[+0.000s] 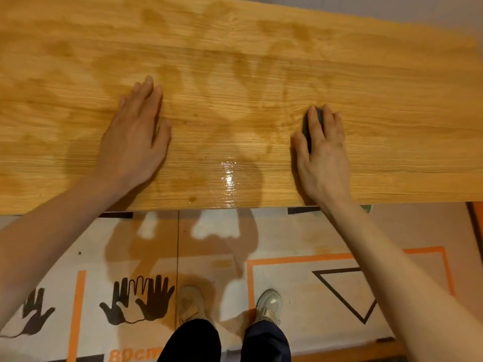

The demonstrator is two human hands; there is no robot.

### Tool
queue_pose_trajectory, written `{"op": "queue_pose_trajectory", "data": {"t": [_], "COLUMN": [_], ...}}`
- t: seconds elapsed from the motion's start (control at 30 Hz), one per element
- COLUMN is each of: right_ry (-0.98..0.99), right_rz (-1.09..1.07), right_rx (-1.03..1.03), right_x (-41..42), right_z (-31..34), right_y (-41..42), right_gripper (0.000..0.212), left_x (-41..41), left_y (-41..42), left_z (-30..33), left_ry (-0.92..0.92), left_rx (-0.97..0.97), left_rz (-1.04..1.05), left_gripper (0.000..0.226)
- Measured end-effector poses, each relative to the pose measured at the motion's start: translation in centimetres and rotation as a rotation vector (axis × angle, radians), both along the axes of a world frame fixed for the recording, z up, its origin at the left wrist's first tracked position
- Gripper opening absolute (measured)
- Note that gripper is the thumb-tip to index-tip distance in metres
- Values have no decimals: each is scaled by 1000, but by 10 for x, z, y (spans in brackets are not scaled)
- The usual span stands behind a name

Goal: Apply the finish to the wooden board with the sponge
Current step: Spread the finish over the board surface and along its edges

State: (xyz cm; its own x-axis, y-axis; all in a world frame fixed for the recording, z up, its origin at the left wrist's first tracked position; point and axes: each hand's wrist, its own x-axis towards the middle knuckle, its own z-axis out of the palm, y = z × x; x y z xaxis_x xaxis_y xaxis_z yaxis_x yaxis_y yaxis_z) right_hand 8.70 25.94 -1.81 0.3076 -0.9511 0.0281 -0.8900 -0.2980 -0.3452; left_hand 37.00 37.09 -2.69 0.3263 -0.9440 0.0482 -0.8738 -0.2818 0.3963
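A long wooden board point(235, 61) with warm orange grain fills the upper half of the head view, and a wet glossy patch point(228, 176) shines near its front edge. My left hand point(133, 137) lies flat on the board, fingers together, holding nothing. My right hand point(321, 150) presses down on a dark grey sponge point(312, 124), which shows only between my thumb and fingers; most of it is hidden under the palm.
Below the board's front edge point(183, 209) lies a floor covering point(287, 283) printed with orange lines, black hand shapes and a triangle. My two feet in light shoes point(269, 304) stand on it close to the board.
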Motion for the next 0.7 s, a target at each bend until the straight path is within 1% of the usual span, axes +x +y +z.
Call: {"op": "queue_pose_trajectory", "data": {"t": [0.07,0.13,0.2,0.27,0.33,0.4,0.47,0.5,0.57,0.67,0.7], "right_ry": [-71,-82,-53,-38,-24,-48,-138,-204,-294,-245,-220], "right_rz": [-6,127,283,349,293,135,-35,-76,-38,167,218], "right_rx": [-22,-30,11,38,27,22,54,62,54,69,60], "right_x": [8,2,-9,-15,-3,19,37,42,42,32,29], "right_z": [-2,-2,1,4,5,4,2,2,3,6,5], "right_y": [17,60,94,88,55,14,-12,-11,19,93,103], "right_gripper": [50,47,47,49,51,51,47,45,40,40,41], "left_x": [4,-1,-3,-2,1,2,0,-1,-2,-1,-1], "left_y": [0,2,4,4,0,-1,1,2,3,2,3], "left_z": [-4,-6,-8,-9,-9,-9,-11,-11,-11,-9,-9], "left_ry": [-27,-42,-53,-59,-54,-53,-55,-55,-57,-61,-58], "left_rx": [2,-13,-33,-39,-40,-44,-48,-49,-46,-47,-49], "left_rz": [0,-3,2,-3,-12,-12,-9,-8,-16,-10,-10], "left_gripper": [57,56,56,57,58,57,58,58,58,60,60]}}
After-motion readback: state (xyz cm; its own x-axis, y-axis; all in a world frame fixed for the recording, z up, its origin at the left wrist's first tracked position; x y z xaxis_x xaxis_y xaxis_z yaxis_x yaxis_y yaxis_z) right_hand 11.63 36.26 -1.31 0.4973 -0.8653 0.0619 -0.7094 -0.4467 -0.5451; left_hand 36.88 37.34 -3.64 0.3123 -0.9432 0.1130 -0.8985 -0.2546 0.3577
